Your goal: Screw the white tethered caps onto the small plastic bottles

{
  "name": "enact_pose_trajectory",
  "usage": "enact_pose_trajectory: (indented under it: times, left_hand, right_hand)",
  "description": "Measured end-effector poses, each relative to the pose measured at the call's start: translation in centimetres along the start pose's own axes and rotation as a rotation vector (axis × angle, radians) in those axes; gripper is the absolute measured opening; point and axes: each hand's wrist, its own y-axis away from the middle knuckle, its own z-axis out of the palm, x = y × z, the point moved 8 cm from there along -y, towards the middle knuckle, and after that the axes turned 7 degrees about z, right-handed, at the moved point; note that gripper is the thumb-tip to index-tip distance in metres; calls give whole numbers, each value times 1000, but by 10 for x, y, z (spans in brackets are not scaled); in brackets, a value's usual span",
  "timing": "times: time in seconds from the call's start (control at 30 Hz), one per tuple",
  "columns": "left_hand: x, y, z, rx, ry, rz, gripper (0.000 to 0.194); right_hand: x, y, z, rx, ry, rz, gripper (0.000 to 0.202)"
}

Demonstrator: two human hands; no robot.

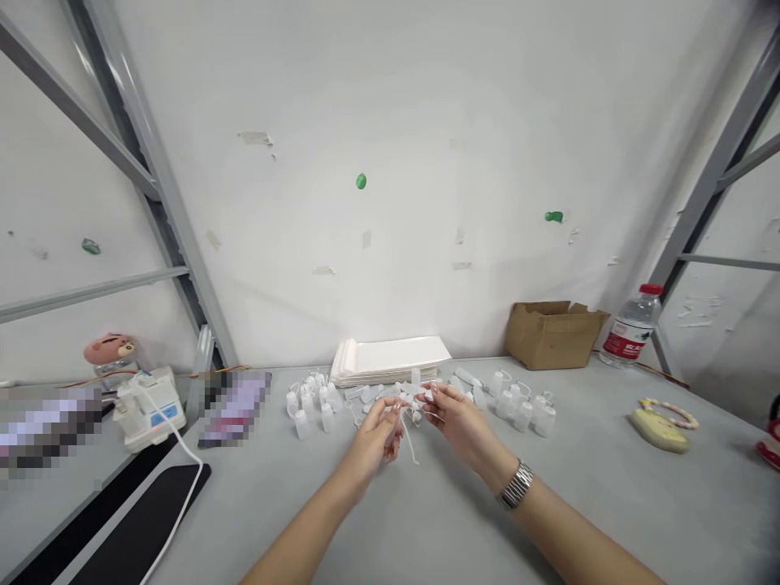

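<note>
My left hand (383, 426) is closed on a small white part with a thin white strap (409, 440) hanging below it. Close on its right, my right hand (452, 414) pinches a small white piece between its fingertips. Loose white plastic parts (370, 394) lie just behind both hands. Small white bottles with looped straps (306, 398) stand in a group on the left, and more such bottles (522, 405) stand on the right. Exactly how the two held pieces meet is too small to make out.
Behind the parts lies a stack of white trays (390, 361). A cardboard box (552, 335) and a water bottle (630, 329) stand at the back right. A yellow item (658, 429) lies at right. At left are a white power adapter (149, 406) and a black mat (146, 528).
</note>
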Motion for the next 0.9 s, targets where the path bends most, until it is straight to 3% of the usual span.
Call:
enact_pose_trajectory:
  times: [0.47,0.7,0.9]
  left_hand:
    - [-4,1,1,-8,88,-7,34]
    - [-13,3,10,-81,130,-86,39]
    - [-16,3,11,-74,172,-113,38]
  right_hand:
    - [5,-3,-2,-13,-26,-2,20]
    - [0,3,16,-115,173,-180,20]
    - [-1,10,29,-161,240,-197,22]
